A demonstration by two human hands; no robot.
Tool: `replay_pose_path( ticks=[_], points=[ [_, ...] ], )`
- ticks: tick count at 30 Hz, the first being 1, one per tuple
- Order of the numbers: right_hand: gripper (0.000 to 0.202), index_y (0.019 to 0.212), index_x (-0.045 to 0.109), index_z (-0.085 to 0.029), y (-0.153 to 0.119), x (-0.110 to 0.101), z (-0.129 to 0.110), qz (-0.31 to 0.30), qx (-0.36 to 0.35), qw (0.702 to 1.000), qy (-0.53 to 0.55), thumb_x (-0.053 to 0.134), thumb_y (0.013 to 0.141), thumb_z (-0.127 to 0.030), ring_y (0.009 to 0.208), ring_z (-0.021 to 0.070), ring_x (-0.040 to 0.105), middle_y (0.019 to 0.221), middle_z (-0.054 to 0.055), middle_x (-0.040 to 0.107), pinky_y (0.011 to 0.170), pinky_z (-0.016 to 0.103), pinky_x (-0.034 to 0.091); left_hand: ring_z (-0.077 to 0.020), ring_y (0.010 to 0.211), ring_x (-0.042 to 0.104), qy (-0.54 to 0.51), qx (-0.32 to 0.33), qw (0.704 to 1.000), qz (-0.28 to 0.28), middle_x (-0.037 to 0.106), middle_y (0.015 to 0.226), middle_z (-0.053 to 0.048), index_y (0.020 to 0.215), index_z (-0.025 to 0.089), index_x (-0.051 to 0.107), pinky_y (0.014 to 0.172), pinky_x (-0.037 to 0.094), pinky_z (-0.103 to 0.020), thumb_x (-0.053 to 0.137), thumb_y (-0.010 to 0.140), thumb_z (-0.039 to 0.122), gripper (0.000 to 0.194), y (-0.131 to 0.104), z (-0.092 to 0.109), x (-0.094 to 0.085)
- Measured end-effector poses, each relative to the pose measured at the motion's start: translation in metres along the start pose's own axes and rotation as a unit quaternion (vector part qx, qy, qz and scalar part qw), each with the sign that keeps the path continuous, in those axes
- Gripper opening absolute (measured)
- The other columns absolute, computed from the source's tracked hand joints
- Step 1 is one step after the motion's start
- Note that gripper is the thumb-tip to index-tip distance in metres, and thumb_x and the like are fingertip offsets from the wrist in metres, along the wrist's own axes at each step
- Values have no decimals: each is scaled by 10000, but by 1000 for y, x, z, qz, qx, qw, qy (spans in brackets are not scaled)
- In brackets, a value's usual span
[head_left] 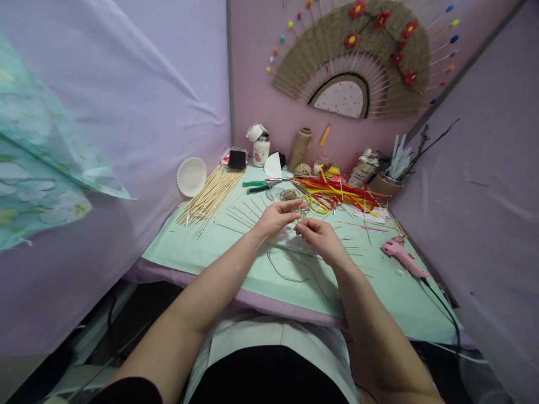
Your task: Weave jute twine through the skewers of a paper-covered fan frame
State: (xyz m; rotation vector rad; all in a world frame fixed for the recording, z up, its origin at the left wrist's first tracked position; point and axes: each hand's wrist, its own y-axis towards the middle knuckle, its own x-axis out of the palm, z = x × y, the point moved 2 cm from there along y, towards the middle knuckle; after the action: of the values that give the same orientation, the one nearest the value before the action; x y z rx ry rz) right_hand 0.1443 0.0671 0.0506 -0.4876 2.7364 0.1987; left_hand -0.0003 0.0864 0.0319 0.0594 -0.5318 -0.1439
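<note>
Twine (290, 279) in hand over a spread of thin sticks (239, 219)

Work lies at mid-surface, toward the near edge of the green tabletop (189, 247). The sticks radiate from a pale patterned piece (297, 242) under the hands.

Right hand (318, 234): thumb and index fingertips pinched together on the twine. Left hand (278, 217): fingers extended, side by side, just beside the right fingertips; whether they clamp anything cannot be told. A slack loop of twine curves toward the near edge.

Surroundings: twine ball (289, 194) just beyond the left hand; green-handled pliers (254, 183) near the far edge; red, orange and yellow pipe cleaners (341, 191) toward the far right corner; loose skewer bundle (214, 193) by the left edge; pink glue gun (404, 258), corded, near the right edge.
</note>
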Motion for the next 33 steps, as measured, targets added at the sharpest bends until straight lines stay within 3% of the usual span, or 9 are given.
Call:
replay_pose_path(
  ticks=[3,9,13,16,18,22,25,30,33],
  points=[
    [315,674,626,-172,2,-9,0,8,2,1000,5,631,744,-479,549,108,411,598,-11,538,509,243,316,-224,1038,628,21,13,1000,-4,706,1160,-131,1075,171,737,912,422,-351,834,557,175,527,2,-2,-3],
    [312,676,592,-190,8,-28,-8,88,11,989,121,661,724,-491,562,104,415,665,0,556,479,233,295,-165,906,632,103,42,994,-2,702,1177,-108,1124,174,720,800,449,-275,787,600,152,529,0,2,-2],
    [270,696,593,-190,1,-11,-17,47,-45,996,59,601,799,-438,565,106,426,648,-12,543,523,243,328,-105,659,582,191,57,980,1,741,956,-76,1175,146,694,620,431,-232,745,643,158,534,-4,0,1],
    [261,692,586,-188,-7,8,-20,-4,-101,994,-30,537,859,-384,604,123,464,641,-14,543,584,254,352,-85,502,516,177,44,983,-19,665,666,2,1241,131,651,528,400,-227,717,663,177,583,-5,-4,3],
    [283,667,554,-191,-10,15,-18,-11,-119,991,-67,506,881,-370,615,130,474,631,-15,535,608,258,356,-80,457,488,144,22,989,-37,628,617,23,1277,136,625,508,392,-233,713,670,197,616,-5,-5,3],
    [283,663,524,-200,-12,16,-13,13,-103,989,-107,497,887,-372,579,131,461,593,-25,516,592,254,344,-113,663,599,90,18,996,-23,729,931,-81,1176,137,689,653,456,-253,721,653,161,525,-4,0,4],
    [275,675,541,-201,-12,15,-8,12,-91,986,-136,494,889,-368,569,133,463,587,-22,529,586,254,333,-117,763,635,28,7,1000,3,694,1163,-129,1071,138,730,761,473,-273,678,666,132,409,-3,4,5],
    [295,654,547,-199,-13,13,-6,-2,-87,981,-173,512,882,-383,564,131,453,578,-22,526,588,260,320,-125,783,664,9,16,1000,13,675,1219,-139,1051,148,735,820,481,-307,733,695,179,357,-3,4,3],
    [348,655,556,-196,-11,3,-10,59,-80,984,-151,517,878,-460,566,132,444,573,-20,513,584,264,326,-168,865,684,22,27,999,-3,662,1250,-134,1095,175,724,872,487,-344,805,647,215,456,-2,1,1]
  ],
)
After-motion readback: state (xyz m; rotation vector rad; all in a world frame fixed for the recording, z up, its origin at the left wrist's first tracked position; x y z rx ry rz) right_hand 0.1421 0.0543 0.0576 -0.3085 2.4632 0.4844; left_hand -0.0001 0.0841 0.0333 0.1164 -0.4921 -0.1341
